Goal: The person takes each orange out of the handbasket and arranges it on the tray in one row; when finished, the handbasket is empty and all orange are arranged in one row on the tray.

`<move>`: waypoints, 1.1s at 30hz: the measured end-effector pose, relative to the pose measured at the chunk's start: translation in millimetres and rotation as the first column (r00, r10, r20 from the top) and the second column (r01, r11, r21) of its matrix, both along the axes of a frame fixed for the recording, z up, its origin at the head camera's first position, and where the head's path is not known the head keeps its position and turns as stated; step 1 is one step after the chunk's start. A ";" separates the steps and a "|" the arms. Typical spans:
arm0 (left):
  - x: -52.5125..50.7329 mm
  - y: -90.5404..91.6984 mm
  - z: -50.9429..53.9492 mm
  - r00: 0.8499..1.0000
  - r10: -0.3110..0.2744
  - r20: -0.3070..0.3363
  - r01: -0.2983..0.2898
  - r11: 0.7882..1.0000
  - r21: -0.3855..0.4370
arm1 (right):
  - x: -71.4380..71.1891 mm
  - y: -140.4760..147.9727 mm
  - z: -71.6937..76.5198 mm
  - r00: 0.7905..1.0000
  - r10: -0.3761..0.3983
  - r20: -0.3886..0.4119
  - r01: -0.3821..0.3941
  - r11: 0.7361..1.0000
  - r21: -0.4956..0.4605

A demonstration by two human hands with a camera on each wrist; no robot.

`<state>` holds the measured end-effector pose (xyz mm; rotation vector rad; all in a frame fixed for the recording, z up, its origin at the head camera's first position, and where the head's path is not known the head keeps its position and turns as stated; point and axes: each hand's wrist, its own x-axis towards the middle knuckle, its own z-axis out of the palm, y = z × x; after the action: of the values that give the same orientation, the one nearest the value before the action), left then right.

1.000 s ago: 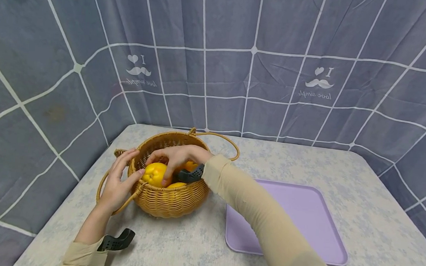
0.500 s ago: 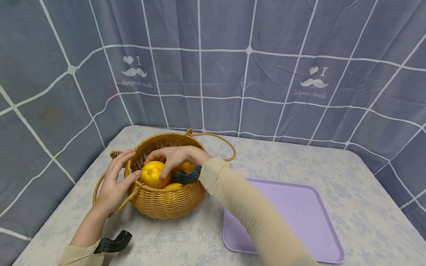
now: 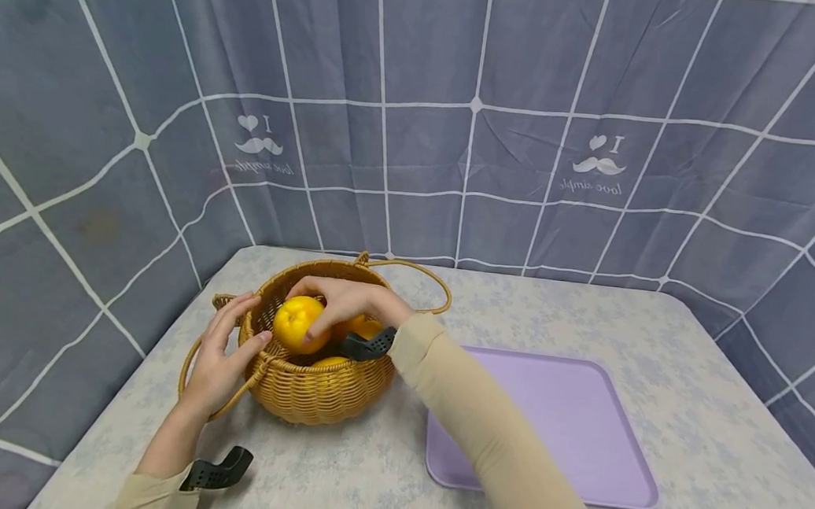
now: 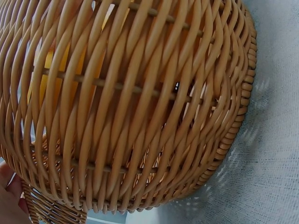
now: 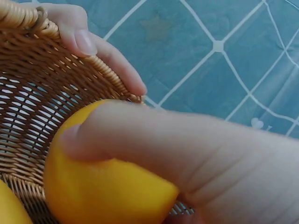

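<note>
In the head view my right hand (image 3: 340, 305) reaches into a round wicker basket (image 3: 320, 394) and grips a smooth yellow-orange fruit (image 3: 296, 324). The right wrist view shows my thumb pressed across this fruit (image 5: 107, 186), against the woven inner wall. More yellow-orange fruit (image 3: 367, 328) lies lower in the basket, partly hidden by my right hand and wrist. My left hand (image 3: 219, 360) holds the basket's left rim, thumb and fingers on the edge. In the left wrist view the basket side (image 4: 126, 102) fills most of the picture, with yellow showing through the gaps.
A flat lilac tray (image 3: 545, 422) lies on the table to the right, partly covered by my right sleeve. Looped handles (image 3: 424, 267) stick out from the basket on both sides. A grey-blue checked curtain (image 3: 528, 160) hangs behind the table (image 3: 334, 486).
My right hand has raised the yellow-orange fruit a little inside the basket. My left hand keeps its place on the rim. The head view has shifted slightly.
</note>
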<state>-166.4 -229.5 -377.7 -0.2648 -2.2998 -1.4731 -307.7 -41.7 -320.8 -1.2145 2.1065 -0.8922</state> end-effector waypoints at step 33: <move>-2.5 0.0 -1.8 1.000 0.019 -0.011 -0.019 1.000 -0.006 | 54.3 99.7 15.7 0.882 -0.452 0.136 0.453 0.728 -0.516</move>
<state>-168.9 -229.6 -379.5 -0.2515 -2.2925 -1.4528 -253.5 58.0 -305.1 -0.9279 2.2716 -1.8048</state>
